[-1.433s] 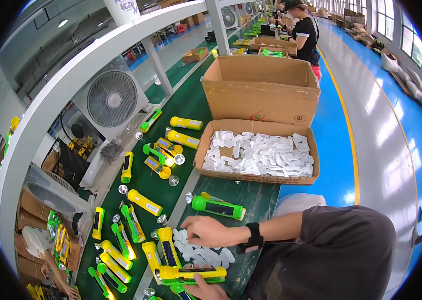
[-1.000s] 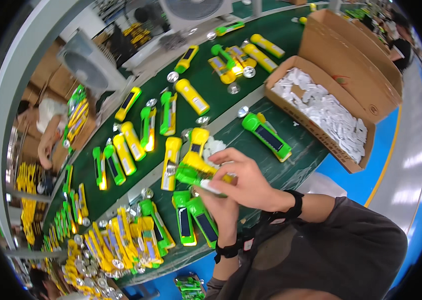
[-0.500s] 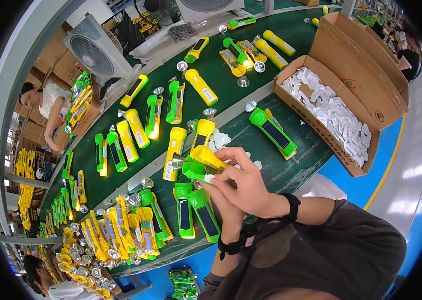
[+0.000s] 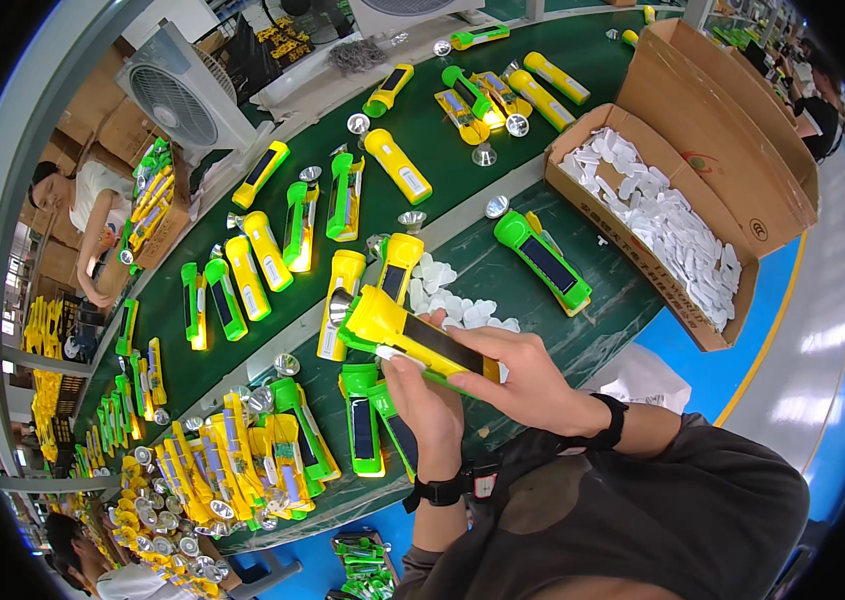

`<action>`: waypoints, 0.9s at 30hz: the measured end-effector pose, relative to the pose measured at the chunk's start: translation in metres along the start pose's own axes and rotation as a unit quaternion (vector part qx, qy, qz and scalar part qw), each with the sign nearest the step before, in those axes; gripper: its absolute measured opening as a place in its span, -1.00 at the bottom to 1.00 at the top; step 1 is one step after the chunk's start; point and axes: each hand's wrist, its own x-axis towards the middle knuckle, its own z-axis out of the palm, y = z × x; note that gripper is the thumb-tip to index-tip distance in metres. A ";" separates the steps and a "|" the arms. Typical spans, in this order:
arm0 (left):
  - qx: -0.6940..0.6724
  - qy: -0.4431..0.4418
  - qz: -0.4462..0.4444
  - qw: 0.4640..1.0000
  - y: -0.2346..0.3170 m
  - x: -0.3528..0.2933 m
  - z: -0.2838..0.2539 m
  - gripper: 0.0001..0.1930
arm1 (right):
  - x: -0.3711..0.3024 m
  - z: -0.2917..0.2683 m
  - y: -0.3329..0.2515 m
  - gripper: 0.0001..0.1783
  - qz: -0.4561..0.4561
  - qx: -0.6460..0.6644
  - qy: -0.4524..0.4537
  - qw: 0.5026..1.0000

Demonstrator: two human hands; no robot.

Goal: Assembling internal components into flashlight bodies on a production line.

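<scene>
Both hands hold a yellow and green flashlight [image 4: 413, 322] with a dark panel along its yellow side. My left hand [image 4: 430, 408] is closed round its underside near the head end, and a small white piece [image 4: 390, 353] shows at that hand's fingertips. My right hand [image 4: 528, 385] grips the tail end, thumb along the side. A silver reflector cup [image 4: 341, 304] sticks out at the head end. Just beyond the hands lies a loose pile of white plastic pieces [image 4: 473, 312]. Green flashlights [image 4: 364, 430] lie below my left hand, one partly hidden by it.
An open cardboard box [image 4: 683, 290] of white pieces stands at the right. A green flashlight [image 4: 548, 262] lies before it. Several flashlights rest on the green conveyor [image 4: 503, 190] beyond. Opened yellow housings [image 4: 233, 460] are heaped at left. Another person [image 4: 98, 215] sits across the conveyor.
The flashlight halves, held apart before, now sit together as one body. My hands have turned it yellow side up, and my right hand has shifted to its tail end.
</scene>
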 end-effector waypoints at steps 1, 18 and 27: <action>0.006 0.011 0.021 1.000 -0.002 -0.001 0.001 -0.47 | 0.002 0.000 0.001 -0.46 0.009 0.000 -0.010 1.000; -0.092 -0.152 -0.177 0.968 -0.001 -0.068 -0.026 -0.46 | 0.008 -0.032 0.032 -0.76 0.115 0.064 -0.042 0.990; -0.047 -0.051 -0.203 0.977 0.017 -0.084 -0.023 -0.56 | 0.033 -0.029 0.104 -0.71 -0.078 -0.314 -0.081 0.943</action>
